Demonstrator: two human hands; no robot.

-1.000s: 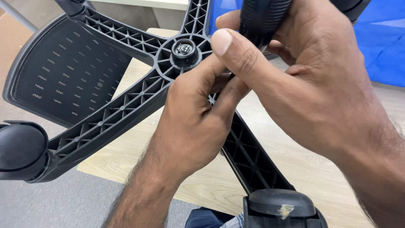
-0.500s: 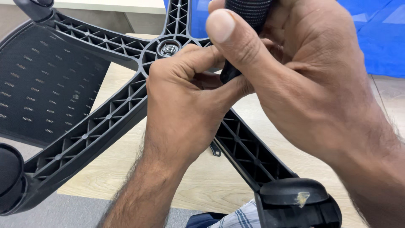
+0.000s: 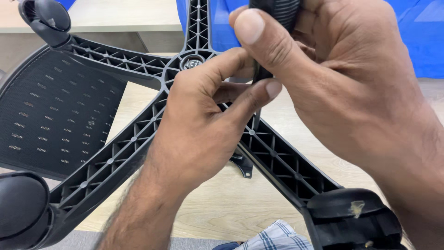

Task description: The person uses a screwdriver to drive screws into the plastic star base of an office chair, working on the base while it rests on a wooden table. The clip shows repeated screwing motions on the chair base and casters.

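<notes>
In the head view, a black plastic chair base (image 3: 138, 139) is seen turned underside up, its ribbed arms spreading out from a round hub (image 3: 192, 61) near the top middle. Casters are fitted at three arm ends: one at the upper left (image 3: 46, 18), one at the lower left (image 3: 21, 208), one at the lower right (image 3: 351, 222). A black ribbed wheel (image 3: 277, 10) is gripped in the right hand (image 3: 342, 78), just above the hub. The left hand (image 3: 203, 120) is closed, thumb and forefinger pinched on a thin dark stem (image 3: 256, 74) below that wheel. A black mesh seat panel (image 3: 51, 120) lies at the left, over a pale wooden tabletop (image 3: 231, 203).
</notes>
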